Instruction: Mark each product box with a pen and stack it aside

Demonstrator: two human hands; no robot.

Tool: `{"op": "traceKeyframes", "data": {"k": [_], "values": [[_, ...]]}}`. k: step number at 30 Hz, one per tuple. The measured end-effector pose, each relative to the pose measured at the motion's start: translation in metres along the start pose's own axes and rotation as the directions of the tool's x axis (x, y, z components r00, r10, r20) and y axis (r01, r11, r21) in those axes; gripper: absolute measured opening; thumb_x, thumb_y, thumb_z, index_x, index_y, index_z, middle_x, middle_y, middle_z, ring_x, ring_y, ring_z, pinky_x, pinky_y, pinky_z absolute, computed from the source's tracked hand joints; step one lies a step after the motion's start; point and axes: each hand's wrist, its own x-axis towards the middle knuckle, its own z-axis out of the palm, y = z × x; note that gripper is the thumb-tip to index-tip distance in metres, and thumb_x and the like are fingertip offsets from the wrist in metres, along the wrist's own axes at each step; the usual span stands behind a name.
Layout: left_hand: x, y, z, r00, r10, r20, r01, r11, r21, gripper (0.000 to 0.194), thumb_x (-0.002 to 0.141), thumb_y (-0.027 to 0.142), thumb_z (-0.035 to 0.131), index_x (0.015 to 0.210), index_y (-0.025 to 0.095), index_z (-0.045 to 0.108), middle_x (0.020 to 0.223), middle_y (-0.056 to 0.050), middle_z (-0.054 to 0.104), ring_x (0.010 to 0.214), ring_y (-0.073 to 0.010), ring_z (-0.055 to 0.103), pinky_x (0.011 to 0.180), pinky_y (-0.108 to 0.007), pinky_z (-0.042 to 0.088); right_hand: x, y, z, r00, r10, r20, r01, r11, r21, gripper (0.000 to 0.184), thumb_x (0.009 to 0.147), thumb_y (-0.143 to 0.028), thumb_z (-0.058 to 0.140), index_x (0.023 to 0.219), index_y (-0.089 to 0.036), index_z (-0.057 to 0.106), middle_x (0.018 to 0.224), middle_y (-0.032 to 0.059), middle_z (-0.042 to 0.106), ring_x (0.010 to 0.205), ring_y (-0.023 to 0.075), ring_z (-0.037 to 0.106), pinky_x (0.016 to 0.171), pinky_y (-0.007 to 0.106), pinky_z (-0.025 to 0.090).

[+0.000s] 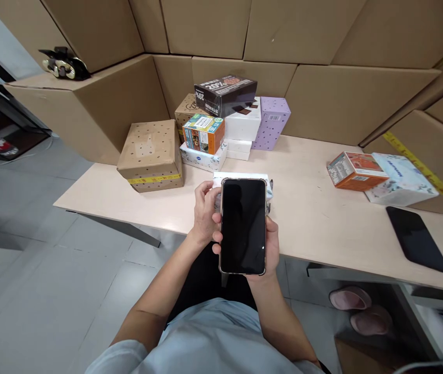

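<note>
The right hand [271, 246] clamps a rectangular black smartphone [243, 226] by opposite edges over the pale flat tabletop's [307, 218] front, likely leaving the display unobstructed, while whether the left hand [203, 210] grips the white floral box [244, 175] behind cannot be told.

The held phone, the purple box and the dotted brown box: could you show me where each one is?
Held phone [243, 226]: head view, middle of its dark screen.
Purple box [272, 123]: head view, its front face.
Dotted brown box [149, 148]: head view, its top.
</note>
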Motion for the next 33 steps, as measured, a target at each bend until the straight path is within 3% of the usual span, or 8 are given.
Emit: {"op": "traceKeyframes", "data": {"k": [7, 13, 19, 26, 28, 29, 31, 33], "values": [[-0.001, -0.001, 0.003, 1.000, -0.023, -0.008, 0.023, 0.999, 0.022, 0.036, 0.107, 0.051, 0.037, 0.130, 0.030, 0.054, 0.132, -0.008, 0.046, 0.126, -0.0218, 0.056, 0.104, -0.039, 0.057, 0.001, 0.000, 0.001, 1.000, -0.011, -0.002, 0.011, 0.999, -0.047, 0.066, 0.087, -0.073, 0.042, 0.131, -0.028, 0.062, 0.121, 0.0095, 0.072, 0.084, 0.0234, 0.061, 0.084, 0.050, 0.054], [-0.002, -0.003, 0.005, 0.999, -0.048, -0.020, 0.048, 0.998, -0.029, 0.034, 0.108, 0.049, 0.038, 0.127, 0.029, 0.057, 0.131, -0.008, 0.046, 0.125, -0.0206, 0.057, 0.103, -0.037, 0.057, 0.003, 0.001, -0.001, 0.999, -0.014, 0.033, 0.013, 1.000, 0.025, 0.065, 0.086, -0.069, 0.047, 0.131, -0.025, 0.064, 0.120, 0.0096, 0.074, 0.083, 0.0226, 0.065, 0.075, 0.044, 0.058], [-0.001, -0.001, 0.001, 0.998, -0.068, -0.009, 0.067, 0.993, -0.102, 0.035, 0.104, 0.051, 0.047, 0.130, 0.030, 0.059, 0.130, -0.008, 0.050, 0.127, -0.0252, 0.057, 0.107, -0.040, 0.054, 0.006, 0.002, 0.000, 0.996, -0.009, 0.089, 0.011, 0.999, -0.030, 0.066, 0.081, -0.071, 0.053, 0.125, -0.024, 0.068, 0.114, 0.0107, 0.076, 0.097, 0.0311, 0.071, 0.081, 0.055, 0.062], [0.004, 0.005, 0.002, 0.998, 0.022, -0.054, -0.020, 0.999, 0.031, 0.031, 0.099, 0.034, 0.060, 0.127, 0.024, 0.053, 0.128, -0.012, 0.049, 0.124, -0.0263, 0.056, 0.104, -0.045, 0.054, -0.012, -0.021, -0.003, 0.989, -0.126, -0.083, 0.102, 0.964, -0.244, 0.065, 0.084, -0.073, 0.044, 0.118, -0.024, 0.070, 0.110, 0.0117, 0.078, 0.096, 0.0342, 0.075, 0.079, 0.055, 0.063], [0.005, 0.005, 0.002, 0.998, 0.015, -0.055, -0.013, 0.999, 0.044, 0.035, 0.095, 0.028, 0.064, 0.127, 0.022, 0.052, 0.127, -0.012, 0.051, 0.124, -0.0271, 0.056, 0.105, -0.048, 0.053, -0.027, -0.039, -0.010, 0.936, -0.297, -0.190, 0.201, 0.893, -0.404, 0.062, 0.085, -0.070, 0.046, 0.120, -0.024, 0.069, 0.113, 0.0119, 0.077, 0.094, 0.0321, 0.075, 0.078, 0.051, 0.063], [0.006, 0.004, 0.002, 0.998, 0.011, -0.055, -0.009, 0.999, 0.032, 0.038, 0.093, 0.026, 0.065, 0.128, 0.022, 0.051, 0.126, -0.013, 0.051, 0.124, -0.0275, 0.055, 0.105, -0.049, 0.052, -0.035, -0.049, -0.016, 0.881, -0.409, -0.238, 0.246, 0.826, -0.508, 0.061, 0.084, -0.068, 0.050, 0.122, -0.024, 0.068, 0.116, 0.0120, 0.077, 0.094, 0.0307, 0.075, 0.079, 0.049, 0.063], [0.006, 0.003, 0.002, 0.999, -0.008, -0.053, 0.008, 1.000, -0.010, 0.044, 0.090, 0.022, 0.064, 0.131, 0.021, 0.049, 0.127, -0.014, 0.052, 0.124, -0.0282, 0.055, 0.103, -0.048, 0.053, -0.050, -0.070, -0.034, 0.710, -0.643, -0.288, 0.251, 0.612, -0.750, 0.060, 0.082, -0.063, 0.059, 0.127, -0.024, 0.064, 0.125, 0.0115, 0.074, 0.096, 0.0281, 0.075, 0.084, 0.047, 0.062], [0.005, 0.001, 0.003, 0.998, -0.046, -0.041, 0.044, 0.998, -0.046, 0.050, 0.086, 0.017, 0.062, 0.134, 0.021, 0.047, 0.129, -0.015, 0.051, 0.125, -0.0285, 0.054, 0.101, -0.047, 0.054, -0.063, -0.090, -0.056, 0.513, -0.821, -0.248, 0.030, 0.306, -0.951, 0.062, 0.080, -0.057, 0.067, 0.132, -0.024, 0.060, 0.132, 0.0119, 0.071, 0.106, 0.0291, 0.072, 0.095, 0.050, 0.058]]}}
